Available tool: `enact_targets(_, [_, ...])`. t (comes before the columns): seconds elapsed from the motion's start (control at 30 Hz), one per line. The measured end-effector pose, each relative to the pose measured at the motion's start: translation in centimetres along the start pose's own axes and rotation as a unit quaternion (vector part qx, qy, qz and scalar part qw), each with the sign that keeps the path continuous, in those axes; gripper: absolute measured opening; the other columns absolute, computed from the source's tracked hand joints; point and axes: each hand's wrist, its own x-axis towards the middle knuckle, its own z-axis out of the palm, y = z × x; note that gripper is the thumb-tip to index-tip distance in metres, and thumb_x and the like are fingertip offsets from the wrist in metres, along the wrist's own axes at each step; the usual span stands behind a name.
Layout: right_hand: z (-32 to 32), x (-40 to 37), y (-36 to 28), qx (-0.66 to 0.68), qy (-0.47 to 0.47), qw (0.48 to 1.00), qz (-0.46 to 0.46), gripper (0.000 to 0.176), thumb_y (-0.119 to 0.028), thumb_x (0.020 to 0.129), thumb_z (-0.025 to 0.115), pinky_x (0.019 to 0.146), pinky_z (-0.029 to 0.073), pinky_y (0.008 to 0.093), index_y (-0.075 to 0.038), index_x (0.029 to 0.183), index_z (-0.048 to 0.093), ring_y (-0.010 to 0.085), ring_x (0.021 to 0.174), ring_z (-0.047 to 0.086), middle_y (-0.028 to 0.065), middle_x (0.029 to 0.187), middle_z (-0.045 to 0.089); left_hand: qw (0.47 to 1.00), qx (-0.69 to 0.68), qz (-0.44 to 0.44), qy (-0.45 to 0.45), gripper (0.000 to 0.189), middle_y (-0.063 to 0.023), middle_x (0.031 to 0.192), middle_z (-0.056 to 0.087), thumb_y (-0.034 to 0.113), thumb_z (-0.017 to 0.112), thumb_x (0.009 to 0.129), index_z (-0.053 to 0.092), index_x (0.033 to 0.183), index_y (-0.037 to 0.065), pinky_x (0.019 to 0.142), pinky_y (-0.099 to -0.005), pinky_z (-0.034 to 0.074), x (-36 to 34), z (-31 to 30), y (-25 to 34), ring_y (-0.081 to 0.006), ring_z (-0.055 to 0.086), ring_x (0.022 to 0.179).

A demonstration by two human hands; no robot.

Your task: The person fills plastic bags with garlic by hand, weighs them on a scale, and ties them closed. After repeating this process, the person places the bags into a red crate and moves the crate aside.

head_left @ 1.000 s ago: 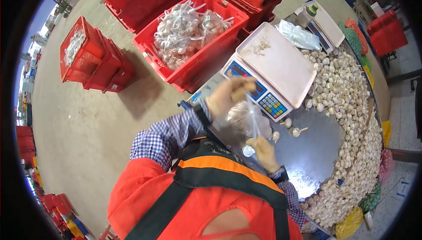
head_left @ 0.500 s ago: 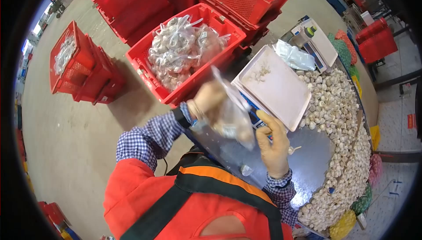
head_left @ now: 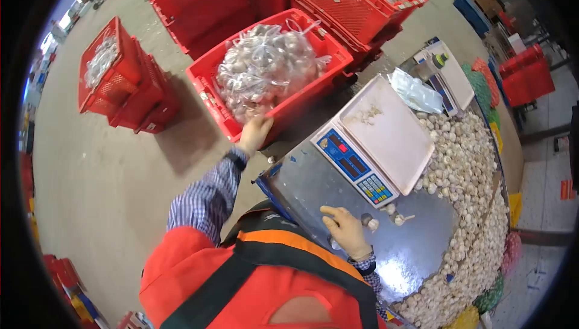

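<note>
My left hand [head_left: 256, 133] is at the near rim of a red crate [head_left: 304, 92]. Its fingers curl over the edge beside the clear plastic bags of garlic [head_left: 268, 66] piled inside. The fingertips are partly hidden, so what they grip, if anything, does not show. Over the grey metal table [head_left: 301, 187] is my right hand [head_left: 347, 231], empty, fingers apart and pointing left. Just to its right lie loose garlic bulbs [head_left: 373, 224]. A white scale [head_left: 389, 136] with a blue keypad panel stands beyond that hand, only scraps on its pan.
A heap of garlic bulbs [head_left: 470, 208] lines the table's right side. Behind the scale lie a stack of plastic bags [head_left: 416, 91] and a bottle [head_left: 435, 63]. Stacked red crates stand at the back [head_left: 356, 9] and at the left [head_left: 129, 85]. Coloured net sacks [head_left: 479, 91] hang along the far edge.
My left hand has moved left from beside the scale to the crate, and the bag of garlic it held is no longer above the table. My right hand has drawn back toward my body.
</note>
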Motion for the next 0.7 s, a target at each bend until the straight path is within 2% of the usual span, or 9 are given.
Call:
enact_targets(0.07, [1.1,0.7,1.1,-0.027,-0.050,0.998,-0.002,0.025,-0.025,0.088,0.059,0.071,0.051,0.0369,-0.010,0.107,0.063,0.0287,0.083,0.063,0.0118,0.096,0.063,0.998,-0.051,0.013,0.043,0.034,-0.0202,0.095,0.065,0.032,0.058,0.088,0.065,0.105,0.003,0.078,-0.0376,0.049,-3.9,-1.4,-0.6,-0.0288,0.065,0.087])
enact_targets(0.13, [2.8,3.4,2.2,-0.020,-0.071,0.997,-0.022,0.026,-0.027,0.088,0.057,0.071,0.050,0.0400,-0.010,0.106,0.063,0.0327,0.084,0.062,0.0134,0.093,0.063,0.998,0.039,-0.045,-0.003,0.033,-0.0187,0.094,0.066,0.031,0.059,0.088,0.066,0.103,0.003,0.079,-0.0372,0.049,-9.1,-2.9,-4.5,-0.0300,0.064,0.089])
enact_targets(0.27, [6.5,9.3,-0.5,-0.046,-0.112,0.984,-0.127,0.026,-0.028,0.089,0.055,0.071,0.049,0.0425,-0.008,0.104,0.063,0.0345,0.085,0.061,0.0144,0.092,0.062,0.996,0.036,-0.073,-0.036,0.033,-0.0174,0.093,0.067,0.031,0.059,0.088,0.066,0.104,0.003,0.080,-0.0350,0.049,-11.6,-7.3,-10.6,-0.0272,0.065,0.089])
enact_targets(0.37, [9.2,13.3,-4.9,-0.039,-0.117,0.978,-0.167,0.026,-0.028,0.089,0.055,0.071,0.049,0.0423,-0.008,0.104,0.062,0.0342,0.084,0.061,0.0143,0.091,0.062,0.976,-0.074,-0.199,-0.049,0.034,-0.0087,0.094,0.067,0.031,0.058,0.090,0.064,0.108,0.003,0.078,-0.0323,0.050,-9.7,-9.7,-15.1,-0.0178,0.063,0.085])
enact_targets(0.4, [10.2,14.5,-6.2,-0.020,-0.111,0.977,-0.183,0.027,-0.029,0.089,0.055,0.071,0.049,0.0421,-0.007,0.104,0.062,0.0342,0.084,0.061,0.0142,0.091,0.062,0.976,-0.080,-0.198,-0.048,0.034,-0.0087,0.094,0.067,0.031,0.058,0.090,0.064,0.108,0.003,0.078,-0.0323,0.050,-8.7,-10.4,-15.3,-0.0178,0.063,0.085])
enact_targets(0.47, [12.4,17.1,-7.7,-0.018,-0.116,0.976,-0.183,0.027,-0.029,0.089,0.055,0.073,0.050,0.0394,-0.008,0.104,0.063,0.0319,0.084,0.062,0.0129,0.094,0.063,0.891,-0.341,-0.296,-0.036,0.039,-0.0060,0.097,0.064,0.034,0.057,0.091,0.058,0.114,0.002,0.073,-0.0305,0.050,-5.8,-11.8,-15.9,-0.0151,0.062,0.082])
enact_targets(0.5, [13.4,18.3,-8.1,0.019,-0.122,0.984,-0.132,0.027,-0.029,0.089,0.056,0.074,0.050,0.0378,-0.008,0.105,0.064,0.0304,0.085,0.063,0.0122,0.097,0.064,0.882,-0.371,-0.286,-0.052,0.043,-0.0062,0.100,0.063,0.037,0.056,0.092,0.053,0.117,0.001,0.068,-0.0276,0.049,-4.2,-12.4,-16.4,-0.0133,0.060,0.078])
enact_targets(0.57, [15.1,21.3,-8.6,0.049,-0.141,0.989,-0.017,0.026,-0.027,0.088,0.058,0.079,0.050,0.0344,-0.010,0.105,0.065,0.0275,0.092,0.063,0.0110,0.104,0.064,0.869,-0.386,-0.307,-0.045,0.047,-0.0064,0.106,0.061,0.042,0.055,0.092,0.052,0.117,0.003,0.072,-0.0283,0.047,-0.6,-13.6,-17.1,-0.0120,0.059,0.084])
enact_targets(0.7, [17.3,26.0,-9.7,0.009,-0.115,0.993,0.008,0.027,-0.026,0.087,0.059,0.083,0.048,0.0343,-0.009,0.107,0.065,0.0276,0.096,0.062,0.0124,0.105,0.065,0.840,-0.410,-0.352,-0.041,0.061,-0.0040,0.108,0.055,0.055,0.055,0.088,0.045,0.125,0.007,0.085,-0.0350,0.042,5.1,-16.3,-16.8,-0.0147,0.054,0.096])
